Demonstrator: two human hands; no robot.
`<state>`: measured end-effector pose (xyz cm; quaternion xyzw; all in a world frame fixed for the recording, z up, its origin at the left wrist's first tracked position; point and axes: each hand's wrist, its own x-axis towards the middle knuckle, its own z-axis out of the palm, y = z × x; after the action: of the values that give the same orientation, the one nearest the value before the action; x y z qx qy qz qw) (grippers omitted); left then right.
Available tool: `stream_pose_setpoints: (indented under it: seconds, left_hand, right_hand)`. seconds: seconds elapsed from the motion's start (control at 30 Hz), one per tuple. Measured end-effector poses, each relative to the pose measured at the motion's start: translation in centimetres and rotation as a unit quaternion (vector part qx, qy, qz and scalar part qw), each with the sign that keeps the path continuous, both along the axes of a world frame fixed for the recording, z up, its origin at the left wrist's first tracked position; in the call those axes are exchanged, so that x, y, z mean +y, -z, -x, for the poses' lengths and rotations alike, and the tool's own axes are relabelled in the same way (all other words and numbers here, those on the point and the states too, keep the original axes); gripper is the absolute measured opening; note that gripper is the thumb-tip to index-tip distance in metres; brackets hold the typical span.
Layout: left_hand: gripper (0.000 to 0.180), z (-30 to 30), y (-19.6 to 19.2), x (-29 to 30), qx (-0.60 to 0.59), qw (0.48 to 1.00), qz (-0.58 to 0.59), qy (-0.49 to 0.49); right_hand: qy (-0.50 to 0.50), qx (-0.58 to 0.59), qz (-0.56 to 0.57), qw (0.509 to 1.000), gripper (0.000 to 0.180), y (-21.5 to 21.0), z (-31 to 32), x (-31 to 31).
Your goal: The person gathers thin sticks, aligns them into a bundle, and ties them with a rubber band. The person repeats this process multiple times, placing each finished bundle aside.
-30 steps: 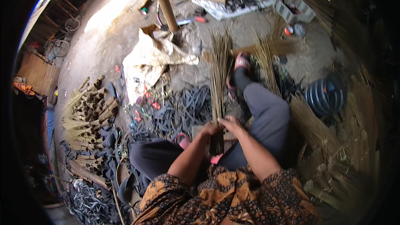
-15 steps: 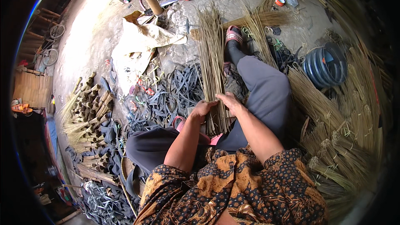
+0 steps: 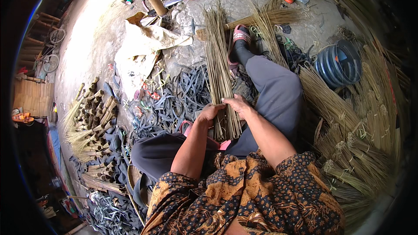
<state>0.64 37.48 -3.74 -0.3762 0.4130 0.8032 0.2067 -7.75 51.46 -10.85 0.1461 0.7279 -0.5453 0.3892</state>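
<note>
Left hand (image 3: 210, 112) and right hand (image 3: 239, 105) both grip a stick bundle (image 3: 218, 63); dark strips (image 3: 186, 90) lie left of the bundle.

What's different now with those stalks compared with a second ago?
The stalk bundle has spread: its near end, narrow a second ago, now fans out wider. The left grip and right grip sit slightly farther apart, both still on it; neither has let go. The whole view has also shifted, with things now higher in the picture. The pale sack and red-handled knife still lie on the ground.
</note>
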Motion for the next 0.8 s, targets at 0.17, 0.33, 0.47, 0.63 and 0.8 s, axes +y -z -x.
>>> stream_pose_setpoints:
  seconds: [0.17, 0.33, 0.47, 0.63, 0.8]
  left_hand:
    - [0.024, -0.1, 0.1, 0.1, -0.012, 1.0, -0.019, -0.003]
    - [0.027, 0.0, 1.0, 0.0, -0.017, 0.999, -0.03, -0.001]
    - [0.027, 0.0, 1.2, -0.1, -0.025, 1.0, -0.018, 0.006]
    - [0.026, -0.2, 0.7, -0.1, -0.018, 1.0, -0.018, 0.019]
    - [0.025, -0.3, 1.7, -0.5, -0.023, 0.998, -0.051, 0.018]
  right_hand:
    - [-0.023, -0.051, 0.067, 0.996, 0.064, -1.6, 0.7, 0.6]
    - [-0.024, -0.113, 0.128, 0.985, 0.062, -1.7, 0.9, 0.7]
    - [0.008, -0.035, 0.057, 0.998, 0.051, -1.6, 0.1, 0.3]
    - [0.01, -0.097, 0.114, 0.989, 0.036, -2.2, 0.4, 0.5]
    - [0.046, -0.142, 0.17, 0.974, 0.021, -3.5, 0.7, 1.0]
